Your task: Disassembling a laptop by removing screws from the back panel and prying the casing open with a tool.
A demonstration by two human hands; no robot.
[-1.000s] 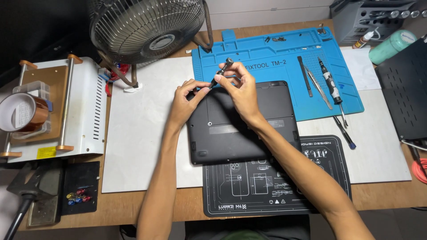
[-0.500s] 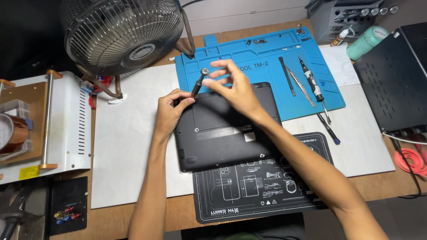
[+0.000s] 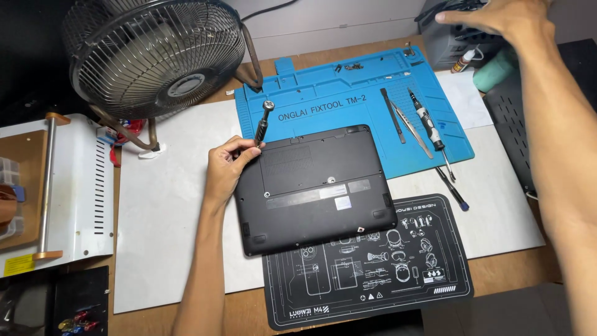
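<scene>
On the workbench, left hand (image 3: 227, 168) holds screwdriver (image 3: 262, 124) near-upright, tip down.

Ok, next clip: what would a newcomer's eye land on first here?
Probably the black laptop, lying bottom-up in the middle of the bench, with the left hand holding a screwdriver at its upper left corner. Next, the big fan at upper left and the blue mat with tools behind the laptop.

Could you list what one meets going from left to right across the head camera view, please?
White machine → fan → left hand with screwdriver → black laptop → tweezers → right hand.
</scene>
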